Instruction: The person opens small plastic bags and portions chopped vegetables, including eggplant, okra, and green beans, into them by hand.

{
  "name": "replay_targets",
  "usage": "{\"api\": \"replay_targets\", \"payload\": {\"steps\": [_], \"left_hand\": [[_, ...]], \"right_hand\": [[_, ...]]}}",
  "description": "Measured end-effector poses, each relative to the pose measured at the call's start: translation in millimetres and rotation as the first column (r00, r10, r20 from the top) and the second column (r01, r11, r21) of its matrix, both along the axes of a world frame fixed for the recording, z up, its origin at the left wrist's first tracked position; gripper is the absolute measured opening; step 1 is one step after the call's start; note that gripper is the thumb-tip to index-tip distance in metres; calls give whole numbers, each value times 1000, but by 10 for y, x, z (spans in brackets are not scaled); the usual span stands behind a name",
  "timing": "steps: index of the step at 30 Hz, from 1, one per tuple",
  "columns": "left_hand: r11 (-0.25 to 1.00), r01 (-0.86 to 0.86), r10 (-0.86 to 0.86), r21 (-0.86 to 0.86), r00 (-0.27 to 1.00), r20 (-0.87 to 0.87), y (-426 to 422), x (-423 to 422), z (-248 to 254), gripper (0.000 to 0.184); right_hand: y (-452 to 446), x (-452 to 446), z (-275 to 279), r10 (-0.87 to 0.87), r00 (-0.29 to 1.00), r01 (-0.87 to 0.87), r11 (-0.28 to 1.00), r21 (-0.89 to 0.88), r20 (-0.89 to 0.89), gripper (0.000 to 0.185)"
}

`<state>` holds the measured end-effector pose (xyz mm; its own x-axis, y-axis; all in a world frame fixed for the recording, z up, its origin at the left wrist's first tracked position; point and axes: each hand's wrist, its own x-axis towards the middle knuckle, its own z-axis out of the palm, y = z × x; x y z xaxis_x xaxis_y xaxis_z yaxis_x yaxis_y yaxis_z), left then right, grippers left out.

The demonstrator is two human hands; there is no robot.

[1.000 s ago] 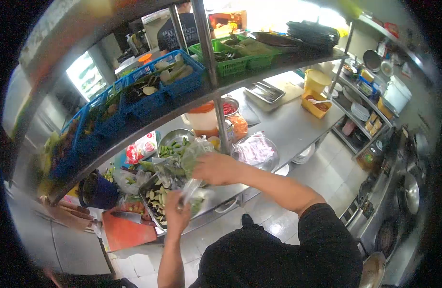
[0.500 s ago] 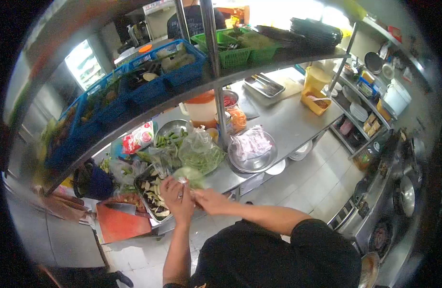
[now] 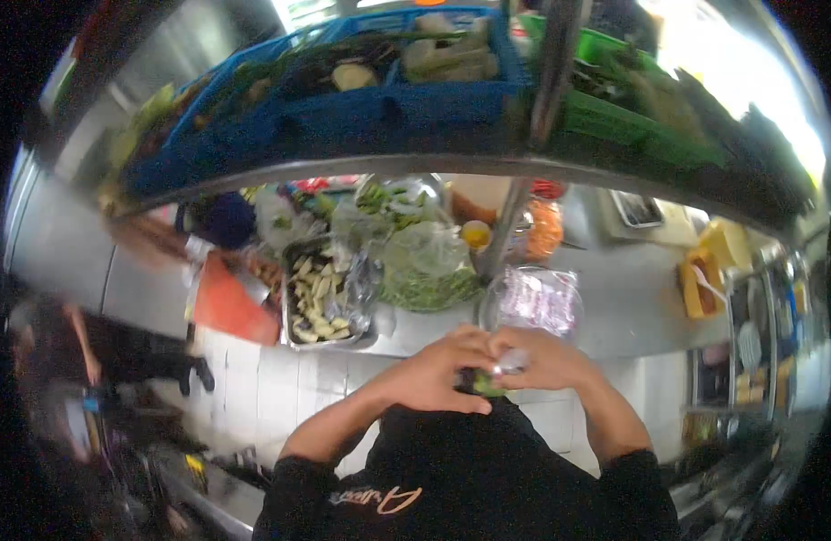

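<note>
Gripping a small green-filled plastic bag [image 3: 489, 384] in curled fingers, the left hand [image 3: 433, 370] and right hand [image 3: 552, 362] met near the metal bowl [image 3: 494, 305], seemingly needing a steady hold.

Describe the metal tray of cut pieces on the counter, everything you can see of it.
The metal tray is silvery, roughly rectangular, with raised walls and a narrow rim. It sits upright on the steel counter, by the front edge, right of the red board. Pale cut pieces, some with dark skin, lie loosely across it. Clear plastic overlaps its right side; no hand touches it.
</note>
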<state>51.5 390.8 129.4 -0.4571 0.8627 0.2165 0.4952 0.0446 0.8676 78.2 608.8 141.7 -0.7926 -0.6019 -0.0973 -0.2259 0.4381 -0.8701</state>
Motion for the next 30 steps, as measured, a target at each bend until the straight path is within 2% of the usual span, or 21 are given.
{"api": "replay_targets", "payload": {"steps": [7,10,11,14,15,17,18,20,22,23,25,26,29,30], "left_hand": [[991,126,-120,-43,986,117,455,-228,-62,55],[997,38,-47,69,990,132,634,-279,9,58],[994,-5,-15,113,983,183,674,-278,117,60],[985,-34,31,169,999,22,849,-326,334,58],[972,-132,145,194,988,-57,907,-343,380,48],[913,-383,396,142,915,-75,885,-523,122,37],[858,-499,510,119,855,-93,847,-595,-70,31],[739,-659,636,-142,751,-177,784,-676,-457,19],[715,-620,612,-323,778,-138,811,-671,-1039,18],[707,-590,559,-389,804,-202,847,-661,-1229,18],[669,-535,432,-517,845,-315,948,-647,-1523,17],[704,-540,470,-461,841,-268,996,-669,-1672,17],[771,-547,533,-326,835,-139,1087,-675,-1906,17],[780,-548,539,-303,834,-121,1120,-703,-1903,18]], "right_hand": [[487,-48,-231,-8,980,-15,993,-114,-201,33],[572,43,-366,-388,920,373,909,-185,-55,34],[614,34,-316,-417,908,404,898,-171,-43,34],[697,-91,-328,-489,863,462,865,-196,-128,23],[764,-151,-278,-489,776,461,871,-172,-399,19],[1006,-324,-435,-642,701,619,764,-181,-311,17],[1123,-393,-379,-675,677,671,730,-130,-292,16],[1310,-547,-328,-717,628,734,675,-73,-302,16],[1462,-698,-484,-730,589,764,643,-58,-347,17],[1624,-805,-757,-636,590,732,681,-2,-498,20],[1602,-780,-943,-620,584,745,665,44,-523,24],[1585,-759,-972,-611,580,751,657,64,-539,26],[1126,-471,-964,-670,609,777,612,150,-424,32],[1045,-395,-1054,-571,686,685,715,137,-451,36]]}}
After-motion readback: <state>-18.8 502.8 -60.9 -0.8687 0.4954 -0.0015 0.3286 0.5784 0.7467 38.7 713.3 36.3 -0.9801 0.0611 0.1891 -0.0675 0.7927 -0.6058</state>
